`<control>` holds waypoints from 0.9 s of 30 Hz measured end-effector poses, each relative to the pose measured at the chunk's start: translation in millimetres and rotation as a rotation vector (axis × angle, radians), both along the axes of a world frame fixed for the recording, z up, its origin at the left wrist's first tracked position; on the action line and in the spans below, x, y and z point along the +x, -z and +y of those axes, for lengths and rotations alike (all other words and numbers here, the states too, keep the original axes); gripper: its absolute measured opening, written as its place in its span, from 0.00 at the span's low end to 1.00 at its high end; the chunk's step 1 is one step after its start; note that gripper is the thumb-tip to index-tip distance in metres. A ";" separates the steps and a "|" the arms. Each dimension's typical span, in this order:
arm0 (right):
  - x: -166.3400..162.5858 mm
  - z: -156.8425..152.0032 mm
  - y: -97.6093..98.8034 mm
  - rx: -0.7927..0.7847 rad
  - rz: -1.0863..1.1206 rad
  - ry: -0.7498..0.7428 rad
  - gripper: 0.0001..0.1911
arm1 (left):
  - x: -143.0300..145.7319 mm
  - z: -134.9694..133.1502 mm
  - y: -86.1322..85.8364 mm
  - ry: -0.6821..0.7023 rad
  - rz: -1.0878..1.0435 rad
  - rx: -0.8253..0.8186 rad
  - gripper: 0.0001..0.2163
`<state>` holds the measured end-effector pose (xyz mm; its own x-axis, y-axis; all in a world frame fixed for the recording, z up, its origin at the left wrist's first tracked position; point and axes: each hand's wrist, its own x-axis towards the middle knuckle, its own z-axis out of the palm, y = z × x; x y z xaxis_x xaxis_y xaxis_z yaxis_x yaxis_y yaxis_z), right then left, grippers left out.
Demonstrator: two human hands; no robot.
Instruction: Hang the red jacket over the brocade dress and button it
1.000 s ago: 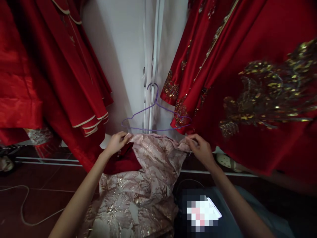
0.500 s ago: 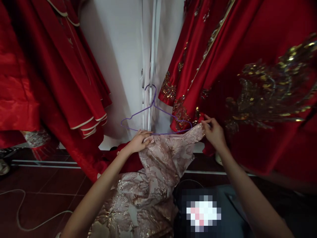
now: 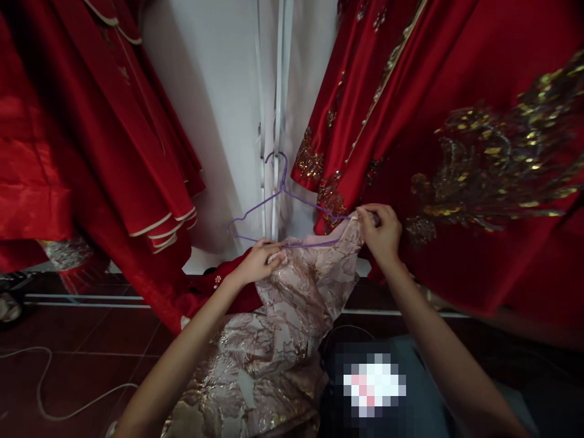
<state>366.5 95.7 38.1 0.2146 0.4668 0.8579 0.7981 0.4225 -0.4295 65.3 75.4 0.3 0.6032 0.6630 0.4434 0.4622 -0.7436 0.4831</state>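
A pale pink dress (image 3: 314, 286) with a shiny gold pattern hangs down in front of me, its skirt spreading to the lower left. My left hand (image 3: 264, 261) pinches the neckline on the left side. With fingers closed, my right hand (image 3: 381, 231) grips the dress's right shoulder, which now lies over the right end of a purple clothes hanger (image 3: 283, 188). The hanger's left arm is bare, and its lower bar runs along the neckline. Its hook is up against a white vertical rail (image 3: 281, 79).
Red garments (image 3: 114, 134) hang at the left, and a red gown (image 3: 438, 121) with gold sequins hangs at the right. A thin cable (image 3: 41, 395) lies on the dark tiled floor (image 3: 100, 328). A pixelated bright patch (image 3: 374, 383) sits at lower right.
My right hand has moved left and slightly up, drawing the dress's shoulder over the hanger's right end. My left hand stays at the neckline.
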 end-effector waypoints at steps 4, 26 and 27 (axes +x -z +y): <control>-32.9 7.7 -6.6 -0.063 -0.111 0.024 0.15 | 19.8 -10.9 -2.9 0.063 -0.056 -0.022 0.13; -31.9 14.6 -10.9 -0.134 -0.156 -0.075 0.12 | -123.0 57.4 74.0 -0.735 -0.638 -0.177 0.22; -31.9 14.1 -11.2 -0.130 -0.159 -0.073 0.12 | -122.5 56.6 73.0 -0.734 -0.642 -0.173 0.22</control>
<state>334.6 109.7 49.2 0.0429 0.5854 0.8096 0.8295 0.4308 -0.3554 -57.2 132.0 -72.8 -0.3048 0.8623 0.4044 0.3926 -0.2731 0.8782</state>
